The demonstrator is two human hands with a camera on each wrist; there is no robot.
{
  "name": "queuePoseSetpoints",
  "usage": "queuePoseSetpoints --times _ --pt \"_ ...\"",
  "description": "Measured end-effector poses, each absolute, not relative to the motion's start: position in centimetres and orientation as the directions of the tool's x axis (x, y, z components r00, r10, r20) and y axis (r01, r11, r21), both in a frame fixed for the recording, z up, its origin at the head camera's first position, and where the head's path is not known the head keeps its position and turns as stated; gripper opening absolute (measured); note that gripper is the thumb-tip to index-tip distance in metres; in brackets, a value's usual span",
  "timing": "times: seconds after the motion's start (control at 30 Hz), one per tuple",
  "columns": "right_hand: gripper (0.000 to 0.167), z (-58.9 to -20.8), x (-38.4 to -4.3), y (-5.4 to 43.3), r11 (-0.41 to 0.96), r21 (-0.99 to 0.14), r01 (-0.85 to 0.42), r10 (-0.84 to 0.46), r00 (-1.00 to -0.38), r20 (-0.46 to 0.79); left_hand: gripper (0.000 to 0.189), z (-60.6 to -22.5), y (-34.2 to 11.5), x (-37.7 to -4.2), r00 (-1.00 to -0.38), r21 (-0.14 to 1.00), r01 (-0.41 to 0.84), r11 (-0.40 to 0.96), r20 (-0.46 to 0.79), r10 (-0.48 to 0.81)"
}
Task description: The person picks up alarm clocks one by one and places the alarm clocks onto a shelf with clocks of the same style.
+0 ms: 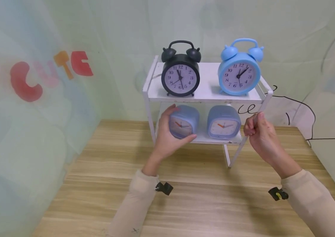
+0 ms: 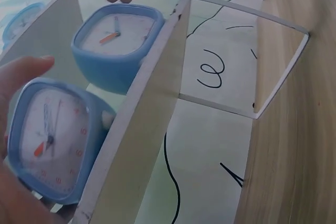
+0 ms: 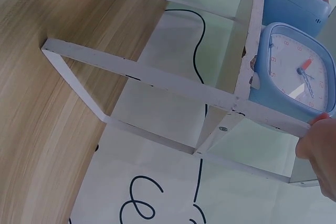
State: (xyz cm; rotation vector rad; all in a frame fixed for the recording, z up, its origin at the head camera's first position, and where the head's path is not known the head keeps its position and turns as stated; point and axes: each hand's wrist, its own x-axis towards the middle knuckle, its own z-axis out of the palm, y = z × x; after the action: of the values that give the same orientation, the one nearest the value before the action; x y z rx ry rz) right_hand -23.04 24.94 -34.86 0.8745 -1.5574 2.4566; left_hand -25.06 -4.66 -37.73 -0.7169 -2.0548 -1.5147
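A white two-tier rack (image 1: 203, 99) holds two square blue alarm clocks on its lower shelf. My left hand (image 1: 168, 133) holds the left square clock (image 1: 184, 122), fingers over its upper left side and thumb across its lower front. That clock sits turned at an angle. Beside it, untouched, is the right square clock (image 1: 224, 122), whose face also shows in the right wrist view (image 3: 299, 72). My right hand (image 1: 263, 136) grips the rack's right front leg, just right of this second clock; the leg is partly hidden behind the fingers.
On the top shelf stand a black twin-bell alarm clock (image 1: 180, 74) and a light blue twin-bell alarm clock (image 1: 239, 74). The rack stands on a wood-grain table (image 1: 197, 200). A printed cloth backdrop (image 1: 120, 65) hangs behind and at both sides.
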Motion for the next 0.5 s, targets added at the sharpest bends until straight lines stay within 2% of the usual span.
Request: queuePoseSetpoints --times 0.17,0.33,0.5 --pt "0.04 -34.8 -23.0 24.9 -0.451 -0.807 -0.381 -0.201 -0.838 0.508 0.096 -38.1 -3.9 -25.0 -0.689 0.625 0.691 0.363 0.722 0.07" --pt "0.04 -34.8 -23.0 24.9 -0.502 -0.78 -0.373 -0.235 -0.809 0.538 0.093 -38.5 -3.7 -25.1 -0.687 0.624 0.683 0.379 0.725 0.045" --pt "0.039 -34.7 -22.9 24.9 -0.515 -0.773 -0.371 -0.235 -0.806 0.543 0.093 -38.6 -3.4 -25.1 -0.687 0.629 0.677 0.383 0.727 0.02"
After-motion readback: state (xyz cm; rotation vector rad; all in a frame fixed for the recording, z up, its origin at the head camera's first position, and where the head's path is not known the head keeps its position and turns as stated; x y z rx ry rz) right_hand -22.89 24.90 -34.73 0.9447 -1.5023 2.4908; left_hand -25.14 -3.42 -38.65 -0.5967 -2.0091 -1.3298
